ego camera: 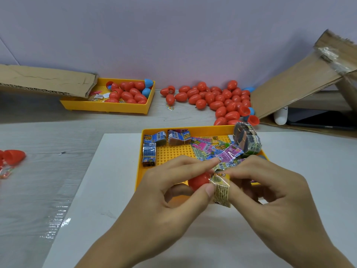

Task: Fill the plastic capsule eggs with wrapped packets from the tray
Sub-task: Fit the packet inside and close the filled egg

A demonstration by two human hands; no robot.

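My left hand (170, 192) holds a red capsule egg half (199, 180) between thumb and fingers, just above the near edge of the yellow tray (173, 151). My right hand (270, 190) pinches a wrapped packet (221, 190) with yellow print, pressed against the egg's opening. The left thumb also touches the packet. The tray holds several wrapped packets: blue ones (149, 149) at its left, pink and green ones (216, 149) at its right, and a banded stack (247, 140) at the far right corner.
A pile of red eggs (216, 99) lies at the back by the wall. A second yellow tray (108, 105) with red and blue eggs sits back left under cardboard (46, 80). A cardboard box (305, 84) stands right. A red egg half (13, 156) lies far left.
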